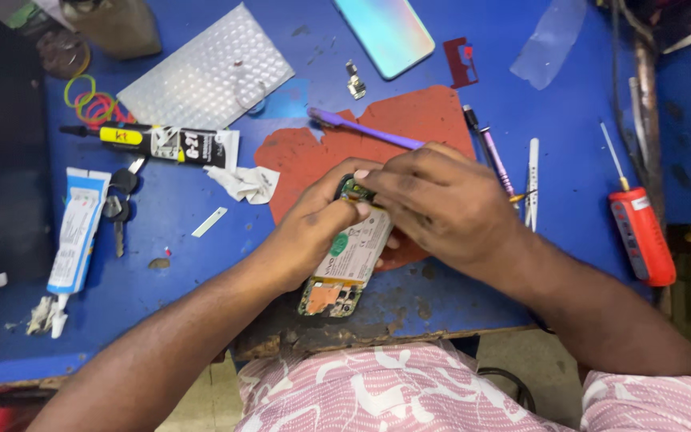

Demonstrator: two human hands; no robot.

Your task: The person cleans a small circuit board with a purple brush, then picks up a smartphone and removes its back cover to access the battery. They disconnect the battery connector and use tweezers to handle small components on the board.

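While the left hand (309, 228) and right hand (441, 204) are gripping the opened phone (345, 260) with closed fingers, hard pressure is risking cracking its exposed board.

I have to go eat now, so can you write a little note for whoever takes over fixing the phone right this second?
Left hand: holds the opened phone from its left side, circuit side up.
Right hand: fingertips press at the phone's top end, with a purple tool.
The phone sits above the red mat; its back cover lies apart at the table's far edge.
Done: back off. Left: insides still exposed, cover not refitted.
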